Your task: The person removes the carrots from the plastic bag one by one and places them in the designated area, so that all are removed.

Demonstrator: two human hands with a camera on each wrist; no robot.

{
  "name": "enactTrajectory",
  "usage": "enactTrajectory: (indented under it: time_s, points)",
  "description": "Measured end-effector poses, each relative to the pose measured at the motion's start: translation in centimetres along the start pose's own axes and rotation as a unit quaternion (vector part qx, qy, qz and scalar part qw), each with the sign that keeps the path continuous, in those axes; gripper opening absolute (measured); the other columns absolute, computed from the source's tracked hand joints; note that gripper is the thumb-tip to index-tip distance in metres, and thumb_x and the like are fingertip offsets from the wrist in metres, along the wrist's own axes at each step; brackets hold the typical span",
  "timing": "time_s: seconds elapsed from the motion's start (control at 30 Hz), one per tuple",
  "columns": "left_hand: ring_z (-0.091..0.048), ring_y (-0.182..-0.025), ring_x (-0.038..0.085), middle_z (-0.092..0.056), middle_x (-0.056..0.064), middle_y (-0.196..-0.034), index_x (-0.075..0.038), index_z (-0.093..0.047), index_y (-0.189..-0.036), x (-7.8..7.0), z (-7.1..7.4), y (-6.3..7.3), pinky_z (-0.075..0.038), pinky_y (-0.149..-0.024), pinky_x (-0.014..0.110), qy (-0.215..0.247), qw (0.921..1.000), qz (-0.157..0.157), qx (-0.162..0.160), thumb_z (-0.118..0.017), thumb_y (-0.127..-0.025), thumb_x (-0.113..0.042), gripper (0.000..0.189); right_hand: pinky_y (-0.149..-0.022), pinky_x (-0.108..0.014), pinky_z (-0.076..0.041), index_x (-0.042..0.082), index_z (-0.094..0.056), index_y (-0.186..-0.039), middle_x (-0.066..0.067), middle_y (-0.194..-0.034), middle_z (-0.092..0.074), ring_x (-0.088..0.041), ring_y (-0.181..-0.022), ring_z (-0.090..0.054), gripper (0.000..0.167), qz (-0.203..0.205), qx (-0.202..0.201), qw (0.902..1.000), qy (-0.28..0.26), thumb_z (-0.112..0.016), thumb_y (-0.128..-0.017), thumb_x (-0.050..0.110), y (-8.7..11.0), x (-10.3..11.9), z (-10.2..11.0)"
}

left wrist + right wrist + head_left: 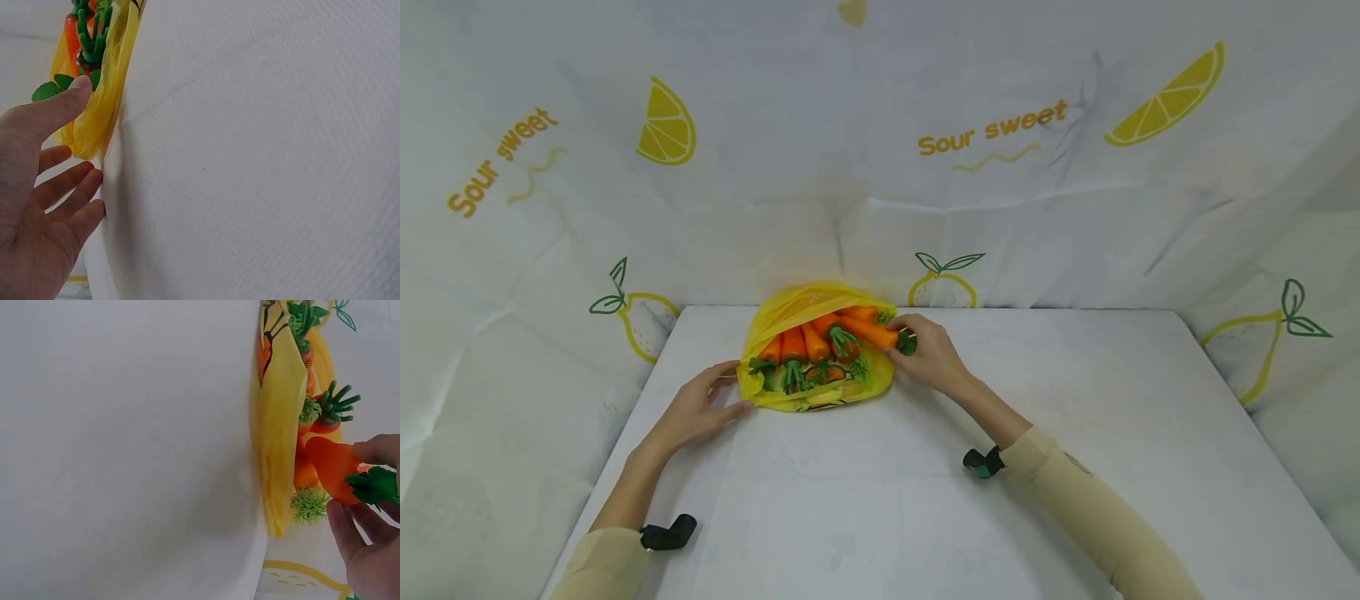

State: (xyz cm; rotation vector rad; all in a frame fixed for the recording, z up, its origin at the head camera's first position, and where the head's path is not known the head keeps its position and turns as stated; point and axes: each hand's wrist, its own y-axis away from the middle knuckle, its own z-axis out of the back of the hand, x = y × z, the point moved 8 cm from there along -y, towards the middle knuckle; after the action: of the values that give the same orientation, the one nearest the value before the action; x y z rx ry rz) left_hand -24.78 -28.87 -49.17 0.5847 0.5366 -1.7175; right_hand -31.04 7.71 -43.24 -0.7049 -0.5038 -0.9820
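A yellow plastic bag (880,375) lies on the table with its mouth toward me, holding several orange toy carrots (793,343) with green tops. At the right side of its mouth my right hand (928,354) grips one carrot (334,465) near its leafy end, thumb on one side and fingers on the other. That carrot's tip points in among the others. By the bag's left edge, my left hand (700,408) has its fingers loosely spread and the thumb (65,103) at the bag's side. A green leafy top (53,89) shows behind this thumb.
The white table (880,508) stands against a white cloth backdrop (820,125) printed with lemons and words. Black cameras sit on the left wrist (668,532) and the right wrist (983,462).
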Motion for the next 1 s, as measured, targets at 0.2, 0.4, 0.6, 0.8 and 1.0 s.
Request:
enactTrajectory:
  time_s: [0.2,0.4,0.6,0.8,1.0]
  points:
    - [-0.061,-0.138,0.048,-0.059,0.028,-0.155,0.002,-0.05,-0.157,0.0,0.0,0.0,-0.049,-0.119,0.068,-0.003,1.0,-0.002,-0.002,-0.084,-0.096,-0.028,0.076,-0.104,-0.05,-0.063,0.001,-0.072,-0.127,-0.017,-0.127,-0.076,-0.034,-0.115,-0.072,0.037,0.002,-0.004,1.0,-0.001,-0.083,-0.094,0.013,0.9,0.5,1.4]
    - [-0.061,-0.139,0.048,-0.059,0.028,-0.155,0.002,-0.05,-0.157,0.1,0.0,0.0,-0.049,-0.119,0.067,-0.003,1.0,0.001,-0.005,-0.085,-0.095,-0.026,0.076,-0.103,-0.051,-0.064,0.001,-0.072,-0.126,-0.017,-0.126,-0.077,-0.033,-0.114,-0.072,0.035,0.012,-0.015,0.9998,0.0,-0.084,-0.093,0.01,1.7,0.9,2.6]
    - [-0.061,-0.139,0.048,-0.057,0.028,-0.156,0.002,-0.049,-0.158,0.0,0.0,0.0,-0.049,-0.119,0.067,-0.003,1.0,0.004,-0.001,-0.084,-0.096,-0.028,0.077,-0.099,-0.049,-0.066,0.002,-0.073,-0.125,-0.016,-0.125,-0.077,-0.031,-0.108,-0.072,0.035,0.016,-0.025,0.9996,-0.003,-0.085,-0.093,0.01,2.3,1.2,3.6]
    - [-0.061,-0.139,0.048,-0.058,0.028,-0.156,0.001,-0.049,-0.158,0.1,0.0,0.0,-0.05,-0.119,0.067,-0.002,1.0,0.002,-0.002,-0.084,-0.096,-0.028,0.076,-0.095,-0.051,-0.068,-0.001,-0.071,-0.125,-0.018,-0.124,-0.076,-0.033,-0.107,-0.073,0.036,0.022,-0.046,0.9986,-0.01,-0.085,-0.092,0.006,2.8,1.3,5.1]
    - [-0.06,-0.14,0.05,-0.055,0.029,-0.158,0.002,-0.047,-0.159,0.2,0.0,-0.1,-0.047,-0.12,0.068,0.014,0.9999,0.004,0.003,-0.084,-0.096,-0.029,0.079,-0.096,-0.053,-0.067,-0.001,-0.071,-0.126,-0.019,-0.125,-0.076,-0.036,-0.112,-0.073,0.038,0.014,-0.07,0.9974,-0.009,-0.086,-0.091,0.006,3.1,0.4,6.7]
